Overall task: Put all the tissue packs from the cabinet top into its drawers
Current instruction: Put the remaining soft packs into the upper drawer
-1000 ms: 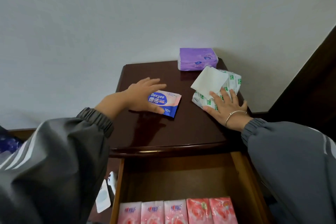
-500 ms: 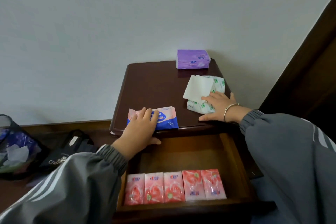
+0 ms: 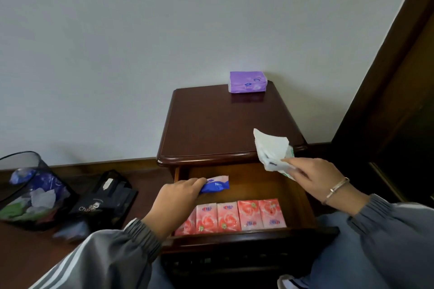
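A dark wooden cabinet (image 3: 211,129) stands against the wall with its top drawer (image 3: 249,234) pulled out. My left hand (image 3: 176,199) holds a blue and pink wipes pack (image 3: 216,184) over the drawer's left side. My right hand (image 3: 312,176) grips a white and green tissue pack (image 3: 272,151) with a loose sheet sticking up, at the cabinet's front right edge above the drawer. A purple tissue pack (image 3: 248,81) lies on the cabinet top at the back right. Several pink tissue packs (image 3: 239,216) sit in a row along the drawer's front.
A dark mesh waste bin (image 3: 30,190) with scraps stands on the floor at the left. A black bag (image 3: 103,202) lies beside it. A dark wooden door frame (image 3: 387,77) rises at the right. The drawer's back half is bare wood.
Both hands have lifted their packs off the cabinet top and pulled them toward me, over the open drawer. The camera has drawn back and tilted down.
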`<state>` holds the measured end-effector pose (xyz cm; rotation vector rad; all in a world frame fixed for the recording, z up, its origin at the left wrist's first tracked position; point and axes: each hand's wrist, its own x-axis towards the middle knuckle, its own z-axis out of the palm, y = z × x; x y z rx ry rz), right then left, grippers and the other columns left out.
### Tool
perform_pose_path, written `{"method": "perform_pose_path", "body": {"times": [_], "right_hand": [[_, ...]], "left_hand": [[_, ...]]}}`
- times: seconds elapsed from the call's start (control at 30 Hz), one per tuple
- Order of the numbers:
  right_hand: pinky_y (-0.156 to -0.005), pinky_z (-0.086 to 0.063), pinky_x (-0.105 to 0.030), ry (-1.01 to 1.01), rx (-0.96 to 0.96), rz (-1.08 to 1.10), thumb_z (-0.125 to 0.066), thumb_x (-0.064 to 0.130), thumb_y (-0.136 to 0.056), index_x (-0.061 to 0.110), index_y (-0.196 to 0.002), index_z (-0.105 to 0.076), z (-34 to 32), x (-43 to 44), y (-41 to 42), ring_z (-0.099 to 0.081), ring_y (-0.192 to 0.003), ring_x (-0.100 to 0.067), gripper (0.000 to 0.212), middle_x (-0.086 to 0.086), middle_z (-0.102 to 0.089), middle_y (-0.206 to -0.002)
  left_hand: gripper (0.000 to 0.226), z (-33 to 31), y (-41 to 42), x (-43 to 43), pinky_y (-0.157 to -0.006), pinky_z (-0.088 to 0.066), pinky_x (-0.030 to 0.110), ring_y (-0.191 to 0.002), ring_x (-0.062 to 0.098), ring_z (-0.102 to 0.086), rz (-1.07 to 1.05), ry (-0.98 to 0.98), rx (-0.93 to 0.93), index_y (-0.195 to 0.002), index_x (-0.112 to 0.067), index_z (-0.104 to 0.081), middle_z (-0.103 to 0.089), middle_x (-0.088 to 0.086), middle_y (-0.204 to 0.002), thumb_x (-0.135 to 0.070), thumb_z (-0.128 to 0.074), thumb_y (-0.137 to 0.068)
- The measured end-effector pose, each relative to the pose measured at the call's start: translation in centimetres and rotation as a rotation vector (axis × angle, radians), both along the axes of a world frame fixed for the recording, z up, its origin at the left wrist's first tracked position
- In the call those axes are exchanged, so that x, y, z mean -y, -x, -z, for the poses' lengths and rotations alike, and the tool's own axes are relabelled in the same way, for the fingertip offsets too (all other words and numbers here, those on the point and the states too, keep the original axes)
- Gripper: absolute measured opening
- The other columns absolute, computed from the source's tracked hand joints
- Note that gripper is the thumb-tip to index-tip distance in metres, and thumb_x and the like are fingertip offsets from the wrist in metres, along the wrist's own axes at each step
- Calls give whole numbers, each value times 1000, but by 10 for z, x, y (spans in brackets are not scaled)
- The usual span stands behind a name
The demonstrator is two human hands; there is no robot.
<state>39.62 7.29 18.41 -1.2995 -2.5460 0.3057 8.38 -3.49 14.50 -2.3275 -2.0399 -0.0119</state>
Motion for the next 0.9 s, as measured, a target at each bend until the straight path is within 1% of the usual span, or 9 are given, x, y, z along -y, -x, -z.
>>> {"method": "perform_pose_path", "body": {"times": [0.03, 0.1, 0.17, 0.23, 0.3, 0.43, 0.53, 0.77, 0.9], "right_hand": [[-51, -36, -18, 26, -72, 8, -52, 25, -94, 17, -118, -64, -1, 8, -6, -54, -62, -2, 28, 19, -54, -67], [-51, -36, -18, 66, -127, 24, -57, 21, -91, 15, -115, -66, -4, 21, -16, -50, -59, 2, 26, 24, -45, -62], [-57, -43, -21, 101, -104, 15, -57, 23, -91, 18, -116, -65, -6, 31, -24, -57, -69, -3, 27, 24, -52, -70], [-66, -51, -28, 131, -49, 7, -54, 27, -93, 20, -118, -63, -7, 38, -31, -63, -80, -8, 28, 14, -64, -86], [-73, -53, -29, 130, 20, 8, -50, 29, -94, 22, -121, -61, -8, 42, -36, -63, -91, -9, 29, 7, -68, -103], [-84, -51, -25, 117, 116, -17, -45, 36, -95, 29, -126, -56, 3, 44, -34, -58, -107, -6, 33, 10, -62, -121], [-90, -46, -22, 84, 208, -36, -39, 39, -97, 35, -131, -50, 16, 42, -18, -51, -119, -5, 37, 15, -55, -132], [-83, -49, -33, -23, 438, -33, -36, 29, -97, 27, -119, -56, 61, 9, 31, -58, -110, -20, 29, 6, -60, -121], [-79, -50, -36, -3, 546, -44, -37, 16, -94, 23, -119, -52, 83, -9, 44, -58, -108, -22, 30, 1, -59, -117]], "left_hand": [[48, 3, -4, -3, -67, -51, 29, -100, 14, -64, 2, 18, -6, -135, -29, -41, -60, -10, -123, -26, -58, -90], [41, 8, -12, -15, -70, -51, 30, -99, 15, -63, 0, 47, -34, -132, -28, -42, -61, -7, -119, -24, -53, -92], [33, 14, -19, -29, -72, -51, 34, -98, 19, -63, -23, 77, -106, -128, -25, -44, -62, -4, -115, -22, -46, -95], [32, 24, -25, -41, -77, -50, 37, -103, 23, -61, -62, 142, -180, -128, -22, -45, -62, -1, -116, -17, -44, -96], [35, 35, -26, -48, -83, -49, 39, -111, 25, -58, -112, 238, -217, -132, -19, -43, -59, 2, -123, -15, -42, -97], [39, 53, -22, -45, -98, -45, 42, -125, 24, -48, -130, 449, -146, -137, -22, -41, -46, 4, -140, -35, -34, -102], [48, 57, -13, -36, -102, -43, 42, -128, 22, -46, -165, 442, -3, -139, -22, -39, -41, 3, -147, -47, -24, -100], [56, 65, -7, -15, -115, -26, 33, -140, 17, -32, -140, 459, 156, -147, -16, -31, -27, 2, -157, -47, -22, -101], [56, 67, -7, -14, -114, -29, 35, -139, 17, -35, -159, 448, 170, -146, -18, -34, -31, 1, -155, -49, -24, -100]]}}
